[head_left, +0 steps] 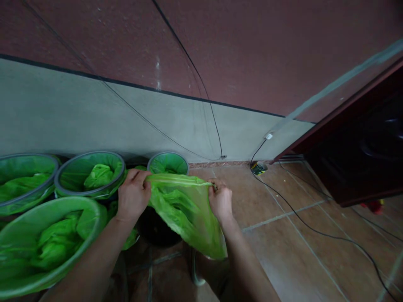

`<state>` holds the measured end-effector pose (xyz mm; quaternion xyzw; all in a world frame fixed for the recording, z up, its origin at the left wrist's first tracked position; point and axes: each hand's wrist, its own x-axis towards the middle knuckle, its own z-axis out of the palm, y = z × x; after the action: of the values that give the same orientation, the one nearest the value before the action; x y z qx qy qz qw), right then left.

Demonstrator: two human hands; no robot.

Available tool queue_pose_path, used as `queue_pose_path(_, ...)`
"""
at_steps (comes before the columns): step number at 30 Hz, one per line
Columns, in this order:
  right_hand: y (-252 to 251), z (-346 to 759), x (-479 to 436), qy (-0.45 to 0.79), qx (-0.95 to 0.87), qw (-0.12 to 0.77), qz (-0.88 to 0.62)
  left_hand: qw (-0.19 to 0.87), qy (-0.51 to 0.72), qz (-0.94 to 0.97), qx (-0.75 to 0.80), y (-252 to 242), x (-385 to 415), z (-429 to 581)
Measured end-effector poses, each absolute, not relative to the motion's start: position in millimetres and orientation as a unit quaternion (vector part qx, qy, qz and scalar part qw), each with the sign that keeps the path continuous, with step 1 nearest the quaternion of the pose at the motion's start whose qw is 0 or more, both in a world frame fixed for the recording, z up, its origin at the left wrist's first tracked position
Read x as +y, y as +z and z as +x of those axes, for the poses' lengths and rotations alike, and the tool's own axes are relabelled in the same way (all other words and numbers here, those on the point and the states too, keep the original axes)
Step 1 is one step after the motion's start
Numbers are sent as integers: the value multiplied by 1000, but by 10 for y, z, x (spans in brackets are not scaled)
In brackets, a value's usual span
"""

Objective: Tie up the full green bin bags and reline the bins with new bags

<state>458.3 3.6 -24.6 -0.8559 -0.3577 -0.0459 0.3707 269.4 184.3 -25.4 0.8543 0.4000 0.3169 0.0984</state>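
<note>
**Green bag: handling properties and grip points**

The left hand (pixel 134 193) and right hand (pixel 220 201) are held apart, each pinched shut on the top edge of the green bag (pixel 185 214). That edge is stretched between them, and the body of the bag hangs below and between the hands, just above a dark bin (pixel 157 235) on the tiled floor (pixel 283 235).

- Material: thin, translucent plastic film. Judged very light, fully limp and without form of its own.
- Surface: likely slick, so a flat-finger pinch is safer than a loose hold.
- Weak point: the film probably stretches or tears under a sharp pull.
- Grip point: the top edge, at two opposed places, as held now.

Lined bins (pixel 94 153) stand to the left of the left hand.
</note>
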Motion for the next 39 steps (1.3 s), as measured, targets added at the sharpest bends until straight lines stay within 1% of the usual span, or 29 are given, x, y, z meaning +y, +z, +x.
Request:
queue_pose_path(2, -283, 4602, -8, 0, -352, 355, -866, 87, 324, 841, 425, -247, 1892, 2653)
queue_pose_path(5, -352, 4539, -49, 71, -361, 270, -890, 80, 330, 831, 439, -239, 1921, 2620)
queue_pose_path(8, -382, 4341, -1, 77, -383, 196, -900, 96, 325, 848, 408, -245, 1863, 2657)
queue_pose_path(10, -372, 4180, 87, 55, -411, 183, -891, 121, 319, 861, 376, -257, 1774, 2712)
queue_pose_path(14, -326, 3999, 276, 29, -468, 193, -862, 183, 301, 877, 327, -289, 1581, 2811)
queue_pose_path(17, -299, 4054, 316, 36, -455, 188, -870, 205, 284, 881, 318, -300, 1541, 2828)
queue_pose_path(19, -281, 4146, 291, 27, -423, 203, -883, 192, 265, 886, 328, -300, 1574, 2811)
queue_pose_path(23, -234, 4323, 203, -18, -391, 265, -881, 139, 224, 896, 358, -300, 1689, 2743)
queue_pose_path(30, -178, 4485, 68, -59, -334, 336, -879, 50, 235, 865, 440, -305, 1877, 2614)
queue_pose_path(34, -170, 4601, -31, -88, -303, 363, -877, 38, 266, 845, 463, -287, 2003, 2543)
queue_pose_path(39, -158, 4776, -170, -124, -273, 366, -881, 42, 261, 831, 490, -236, 2125, 2441)
